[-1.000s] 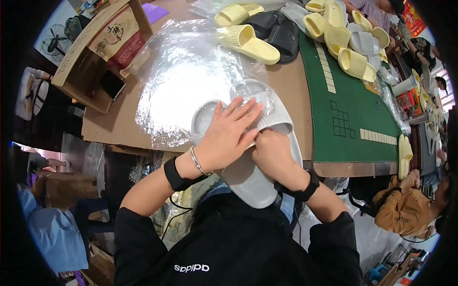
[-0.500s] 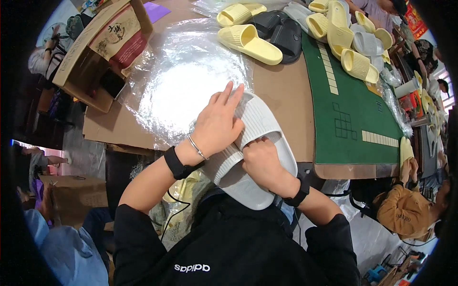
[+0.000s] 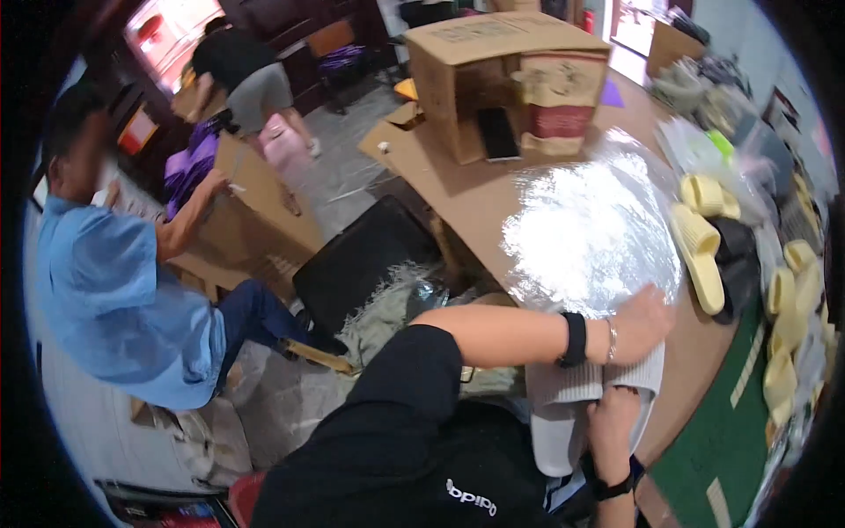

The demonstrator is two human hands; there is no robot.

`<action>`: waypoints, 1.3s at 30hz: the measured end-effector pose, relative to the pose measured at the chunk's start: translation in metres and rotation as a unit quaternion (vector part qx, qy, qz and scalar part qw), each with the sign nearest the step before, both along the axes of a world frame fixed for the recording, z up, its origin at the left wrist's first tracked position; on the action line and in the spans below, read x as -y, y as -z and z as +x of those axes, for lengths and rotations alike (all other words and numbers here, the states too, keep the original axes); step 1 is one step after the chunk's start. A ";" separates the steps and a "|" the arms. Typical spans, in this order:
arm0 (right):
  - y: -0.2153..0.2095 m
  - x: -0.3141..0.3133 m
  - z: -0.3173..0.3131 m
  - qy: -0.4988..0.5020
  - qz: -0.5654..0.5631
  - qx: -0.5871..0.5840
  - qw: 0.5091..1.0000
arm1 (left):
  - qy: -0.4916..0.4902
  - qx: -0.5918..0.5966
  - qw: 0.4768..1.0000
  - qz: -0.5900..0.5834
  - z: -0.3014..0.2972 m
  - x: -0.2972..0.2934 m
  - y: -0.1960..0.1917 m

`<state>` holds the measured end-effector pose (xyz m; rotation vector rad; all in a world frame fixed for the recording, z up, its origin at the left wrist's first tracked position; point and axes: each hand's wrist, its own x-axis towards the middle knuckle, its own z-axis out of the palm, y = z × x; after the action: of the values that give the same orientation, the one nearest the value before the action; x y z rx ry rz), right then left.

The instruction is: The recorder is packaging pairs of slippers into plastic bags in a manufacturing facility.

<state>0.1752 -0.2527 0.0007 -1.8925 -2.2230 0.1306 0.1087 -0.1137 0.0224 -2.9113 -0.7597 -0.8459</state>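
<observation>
A pair of pale grey ribbed slide slippers [image 3: 558, 436] lies side by side at the table's near edge, over my lap. My right hand [image 3: 613, 424] grips the slippers, its fingertips tucked in at the strap opening. Across the strap and toe part rests my left hand [image 3: 640, 324]; motion smears its fingers, so their pose is unclear. Just beyond that hand, clear plastic bags [image 3: 585, 233] lie flat on the brown tabletop, shining with glare.
An open cardboard box [image 3: 458, 101] holding a dark phone [image 3: 498, 134] stands at the far edge. Yellow slippers [image 3: 700, 255] and black ones [image 3: 738, 264] lie right, near a green mat [image 3: 704, 440]. A person in blue [image 3: 132, 299] sits left beside another carton [image 3: 255, 216].
My view has swung to the left, bringing the seated person and the room behind into sight. Both hands stay at the grey slippers; my left hand's fingers have become blurred.
</observation>
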 end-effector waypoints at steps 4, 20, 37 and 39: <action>0.019 -0.016 -0.004 0.023 0.062 -0.088 0.994 | 0.047 0.061 0.993 -0.090 -0.002 0.007 0.019; 0.005 -0.033 0.025 0.164 0.032 -0.074 0.983 | -0.048 0.034 0.981 -0.183 -0.094 -0.011 0.037; 0.001 -0.009 0.010 -0.017 0.090 -0.064 0.994 | 0.091 -0.002 0.934 -0.346 -0.086 -0.032 -0.010; -0.001 -0.004 0.011 -0.004 0.082 -0.066 0.994 | 0.085 0.051 0.926 -0.365 -0.084 -0.033 -0.008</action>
<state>0.1867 -0.2484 0.0019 -1.7368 -2.0864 0.0700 0.0244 -0.0805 0.0306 -3.6524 -1.0264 -0.8801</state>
